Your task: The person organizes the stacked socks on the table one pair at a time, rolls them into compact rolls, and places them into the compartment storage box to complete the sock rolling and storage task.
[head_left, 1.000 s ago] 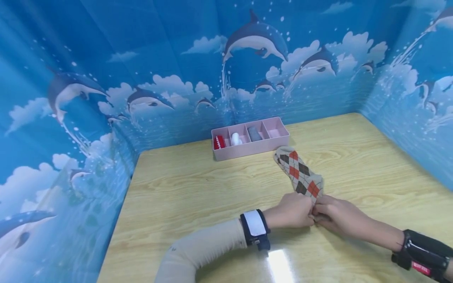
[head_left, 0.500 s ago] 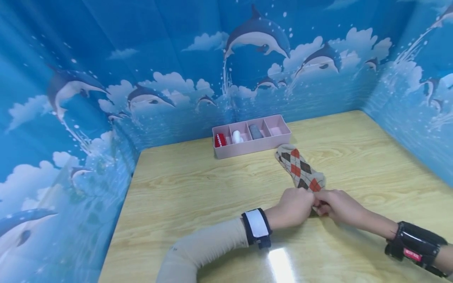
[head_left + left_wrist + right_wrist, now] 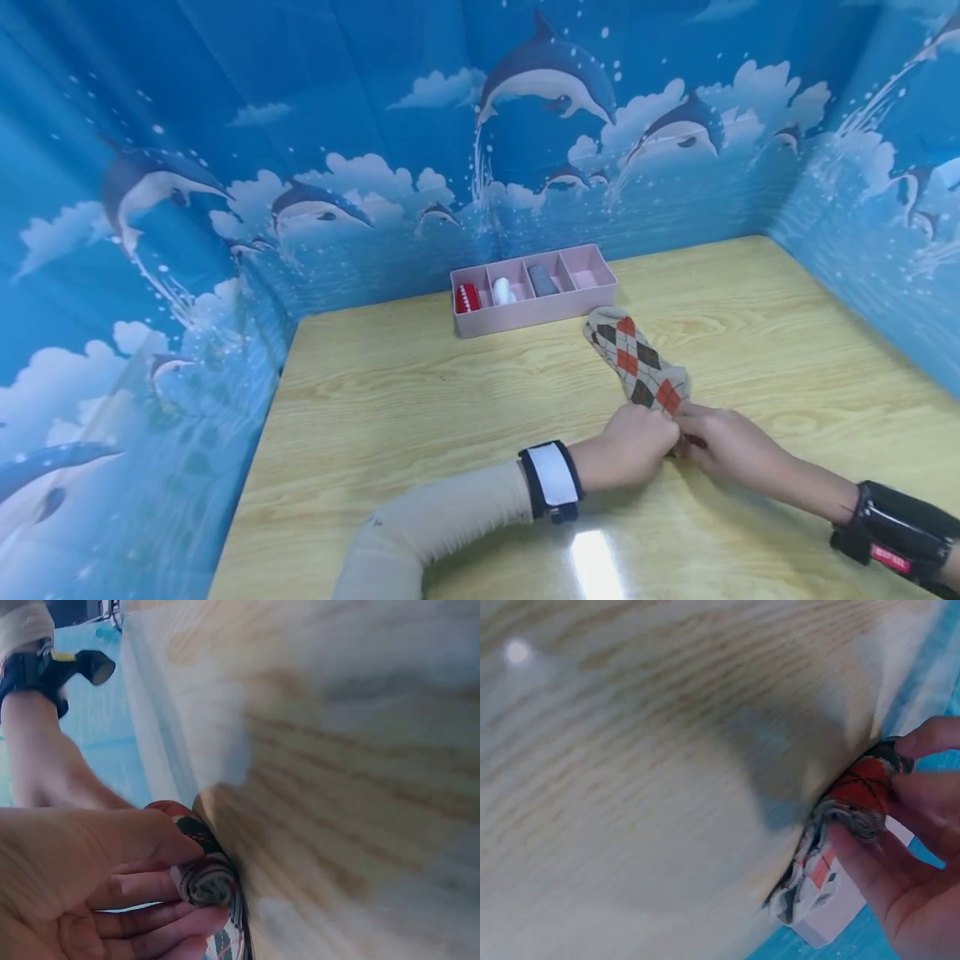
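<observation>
An argyle sock (image 3: 633,358) in beige, brown and orange-red lies on the table, its toe pointing away toward the pink box. Its near end is wound into a roll (image 3: 206,883), whose spiral edge shows in the left wrist view. My left hand (image 3: 633,443) grips one side of this roll, thumb on top and fingers beneath. On the other side my right hand (image 3: 729,446) pinches the rolled end between thumb and fingers, as the right wrist view shows with the sock roll (image 3: 862,787). In the head view the hands hide most of the roll.
Behind the sock's toe stands a pink divided box (image 3: 536,312). It holds a red item (image 3: 468,297), a white item (image 3: 503,291) and a grey item (image 3: 542,281) in separate compartments; its rightmost compartment shows bare. A dolphin-print curtain (image 3: 375,125) borders the wooden table (image 3: 390,400).
Both hands have shifted slightly at the sock's near end, and the right fingers have changed their hold on the roll. The flat toe part stays in place.
</observation>
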Motion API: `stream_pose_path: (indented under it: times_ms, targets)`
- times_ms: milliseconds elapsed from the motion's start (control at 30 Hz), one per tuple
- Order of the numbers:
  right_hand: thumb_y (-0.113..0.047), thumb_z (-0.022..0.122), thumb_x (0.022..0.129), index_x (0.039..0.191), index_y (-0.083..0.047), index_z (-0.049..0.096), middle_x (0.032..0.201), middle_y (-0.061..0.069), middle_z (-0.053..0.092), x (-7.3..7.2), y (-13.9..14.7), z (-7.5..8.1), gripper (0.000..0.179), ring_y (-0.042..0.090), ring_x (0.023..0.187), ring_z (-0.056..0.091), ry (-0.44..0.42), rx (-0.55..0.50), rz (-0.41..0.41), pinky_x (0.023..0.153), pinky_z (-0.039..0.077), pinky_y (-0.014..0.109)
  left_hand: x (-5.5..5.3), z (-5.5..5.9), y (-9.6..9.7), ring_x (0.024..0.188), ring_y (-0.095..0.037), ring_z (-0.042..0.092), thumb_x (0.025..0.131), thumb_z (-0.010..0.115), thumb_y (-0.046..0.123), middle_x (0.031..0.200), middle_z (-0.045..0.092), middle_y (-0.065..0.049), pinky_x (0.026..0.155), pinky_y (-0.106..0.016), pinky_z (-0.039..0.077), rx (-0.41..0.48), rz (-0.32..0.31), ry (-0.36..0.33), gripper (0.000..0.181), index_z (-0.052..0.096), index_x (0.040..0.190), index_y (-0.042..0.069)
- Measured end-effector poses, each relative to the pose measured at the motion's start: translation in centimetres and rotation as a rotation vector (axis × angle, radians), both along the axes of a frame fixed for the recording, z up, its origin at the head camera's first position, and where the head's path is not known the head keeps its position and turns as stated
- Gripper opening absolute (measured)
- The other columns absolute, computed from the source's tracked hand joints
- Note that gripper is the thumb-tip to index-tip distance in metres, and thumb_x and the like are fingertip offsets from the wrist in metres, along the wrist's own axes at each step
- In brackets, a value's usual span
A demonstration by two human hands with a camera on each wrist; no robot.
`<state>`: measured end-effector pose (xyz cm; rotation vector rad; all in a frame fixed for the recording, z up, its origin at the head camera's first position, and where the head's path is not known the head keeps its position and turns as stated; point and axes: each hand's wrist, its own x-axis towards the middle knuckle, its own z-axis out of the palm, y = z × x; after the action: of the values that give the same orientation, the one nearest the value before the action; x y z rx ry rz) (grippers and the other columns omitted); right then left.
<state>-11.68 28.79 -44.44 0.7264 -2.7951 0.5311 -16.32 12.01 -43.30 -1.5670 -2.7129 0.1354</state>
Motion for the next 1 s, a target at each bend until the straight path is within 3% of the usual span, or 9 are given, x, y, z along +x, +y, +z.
stream_pose_path:
  times_ms: [200, 267, 333, 500, 633, 700, 833, 900, 1000]
  targets:
    - [-0.007, 0.093, 0.061, 0.09, -0.014, 0.077, 0.092, -0.004, 0.064, 0.1, 0.1, -0.5, 0.033, 0.008, 0.077, 0.06, 0.195, 0.074, 0.086, 0.058, 0.053, 0.024, -1.4, 0.3, 0.1, 0.062, -0.002, 0.051, 0.087, 0.075, 0.025, 0.071, 0.057, 0.013, 0.052, -0.02, 0.041, -0.019, 0.082, -0.107, 0.015, 0.062, 0.078, 0.024]
    - [-0.004, 0.092, 0.062, 0.09, -0.013, 0.079, 0.094, -0.002, 0.066, -0.3, 0.2, -0.6, 0.033, 0.012, 0.079, 0.061, 0.21, 0.075, 0.097, 0.06, 0.054, 0.026, -1.8, 0.5, 0.1, 0.063, -0.002, 0.051, 0.089, 0.074, 0.028, 0.071, 0.057, 0.013, 0.051, -0.021, 0.04, -0.025, 0.11, -0.134, 0.02, 0.06, 0.075, 0.025]
    - [-0.002, 0.089, 0.066, 0.092, -0.012, 0.079, 0.094, -0.002, 0.068, -0.7, 0.4, -0.3, 0.03, 0.013, 0.08, 0.063, 0.127, 0.066, 0.105, 0.063, 0.055, 0.026, -2.1, 0.6, 0.1, 0.065, -0.003, 0.052, 0.091, 0.072, 0.03, 0.073, 0.058, 0.012, 0.052, -0.022, 0.04, -0.027, 0.14, -0.175, 0.023, 0.058, 0.072, 0.025]
    - [0.001, 0.079, 0.08, 0.089, -0.014, 0.077, 0.084, -0.009, 0.065, -2.4, 1.3, 0.6, 0.017, 0.0, 0.072, 0.055, -0.129, 0.006, 0.16, 0.06, 0.049, 0.023, -2.8, 0.7, 0.0, 0.064, -0.004, 0.052, 0.093, 0.07, 0.026, 0.07, 0.057, 0.01, 0.053, -0.021, 0.041, 0.014, 0.172, -0.25, 0.029, 0.055, 0.068, 0.022]
    - [0.001, 0.077, 0.083, 0.09, -0.015, 0.073, 0.084, -0.009, 0.066, -3.0, 1.4, 0.9, 0.018, -0.004, 0.073, 0.053, -0.233, -0.008, 0.146, 0.06, 0.047, 0.022, -3.4, 0.6, -0.1, 0.059, -0.004, 0.047, 0.093, 0.071, 0.02, 0.063, 0.049, 0.01, 0.052, -0.018, 0.037, 0.067, 0.168, -0.291, 0.031, 0.053, 0.068, 0.019]
    - [0.002, 0.075, 0.085, 0.094, -0.013, 0.07, 0.084, -0.009, 0.065, -3.0, 1.2, 1.0, 0.018, -0.003, 0.073, 0.052, -0.274, -0.002, 0.1, 0.06, 0.046, 0.022, -3.4, 0.7, 0.0, 0.06, -0.003, 0.047, 0.092, 0.072, 0.02, 0.064, 0.051, 0.011, 0.052, -0.017, 0.036, 0.073, 0.16, -0.27, 0.026, 0.057, 0.071, 0.02]
    - [0.006, 0.071, 0.086, 0.101, -0.009, 0.063, 0.079, -0.009, 0.059, -2.9, 0.7, 1.0, 0.023, 0.0, 0.068, 0.049, -0.301, 0.004, 0.016, 0.059, 0.043, 0.022, -3.1, 0.7, 0.1, 0.067, -0.001, 0.055, 0.095, 0.07, 0.022, 0.077, 0.064, 0.014, 0.054, -0.019, 0.043, 0.063, 0.133, -0.133, 0.01, 0.07, 0.085, 0.027]
    - [0.006, 0.072, 0.085, 0.104, -0.008, 0.062, 0.077, -0.008, 0.057, -2.8, 0.5, 0.9, 0.025, 0.003, 0.067, 0.048, -0.283, 0.011, -0.019, 0.058, 0.043, 0.023, -2.9, 0.8, 0.2, 0.069, -0.002, 0.057, 0.095, 0.069, 0.023, 0.081, 0.067, 0.013, 0.054, -0.021, 0.045, 0.04, 0.12, -0.078, 0.01, 0.071, 0.087, 0.028]
    - [0.003, 0.076, 0.084, 0.116, 0.001, 0.066, 0.093, 0.006, 0.068, -2.5, 0.3, 0.7, 0.033, 0.01, 0.074, 0.059, -0.213, 0.04, -0.051, 0.062, 0.051, 0.028, -2.5, 0.9, 0.3, 0.068, -0.003, 0.055, 0.093, 0.07, 0.028, 0.08, 0.065, 0.012, 0.055, -0.022, 0.045, 0.0, 0.096, -0.052, 0.012, 0.067, 0.082, 0.026]
